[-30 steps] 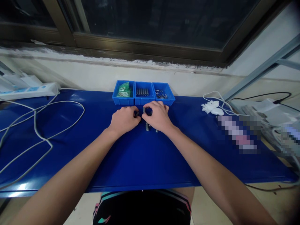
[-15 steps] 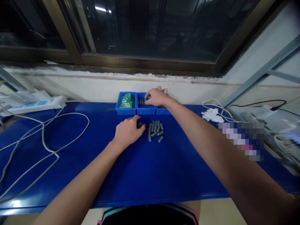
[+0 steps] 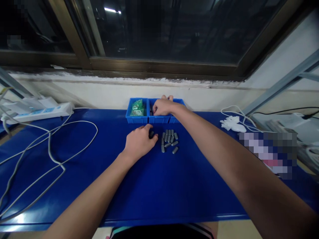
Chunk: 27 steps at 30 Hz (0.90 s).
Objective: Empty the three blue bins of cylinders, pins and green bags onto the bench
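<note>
My left hand rests on the blue table, its fingers curled around a small grey metal cylinder that shows between thumb and index finger. Just to its right lies a loose group of several similar grey cylinders, some upright in rows, others on their sides. My right hand reaches into the middle blue bin, thumb and fingertips drawn together low inside it. Dark pieces show beside those fingertips, but what they pinch is hidden. The right blue bin is partly covered by that hand and forearm.
The left blue bin holds a green-and-clear plastic bag. White cables loop over the table's left side from a power strip. Crumpled white tissue and more cable lie at right. A wall and window stand behind the bins.
My right hand has shifted slightly left and lower within the middle bin, covering more of its contents. My left hand stays nearly in place. The whole view has shifted a little.
</note>
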### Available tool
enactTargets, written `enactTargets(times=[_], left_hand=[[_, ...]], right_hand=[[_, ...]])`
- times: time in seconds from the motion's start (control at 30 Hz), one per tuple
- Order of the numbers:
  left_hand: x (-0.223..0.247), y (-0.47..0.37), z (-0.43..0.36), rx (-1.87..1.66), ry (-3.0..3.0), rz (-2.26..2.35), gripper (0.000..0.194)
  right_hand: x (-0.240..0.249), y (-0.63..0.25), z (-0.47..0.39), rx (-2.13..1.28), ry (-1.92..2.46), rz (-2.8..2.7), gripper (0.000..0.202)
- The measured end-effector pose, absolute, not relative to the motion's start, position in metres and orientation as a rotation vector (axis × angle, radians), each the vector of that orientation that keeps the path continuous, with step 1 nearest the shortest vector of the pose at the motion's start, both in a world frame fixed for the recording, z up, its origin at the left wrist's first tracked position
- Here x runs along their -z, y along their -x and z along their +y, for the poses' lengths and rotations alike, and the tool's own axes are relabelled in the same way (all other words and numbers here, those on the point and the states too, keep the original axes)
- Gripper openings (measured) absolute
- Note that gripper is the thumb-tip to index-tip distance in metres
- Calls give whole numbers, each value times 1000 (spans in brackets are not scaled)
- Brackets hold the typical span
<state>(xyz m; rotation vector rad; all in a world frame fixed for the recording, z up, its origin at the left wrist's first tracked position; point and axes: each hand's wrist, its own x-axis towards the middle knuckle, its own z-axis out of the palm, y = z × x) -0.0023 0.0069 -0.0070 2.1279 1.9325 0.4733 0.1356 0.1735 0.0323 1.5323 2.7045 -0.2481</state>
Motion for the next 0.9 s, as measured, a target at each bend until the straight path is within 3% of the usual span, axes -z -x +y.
enactTargets(times=[0.5,0.7,0.8,0.9], left_hand=[[7,4,5,-457,-2220,1913,40],[9,6,8,-421,-2299,1880,39],[9,6,9,-543,-2239,1889,37],[7,7,12,-881,-2062,1841,33]], right_hand=[[-30,-132,179,223,-1529,2813,6],[-49,-150,137,124,-1857,3147,19],[-49,-158,94,204,-1981,3252,21],[-37,-164,56,362,-1912,3301,22]])
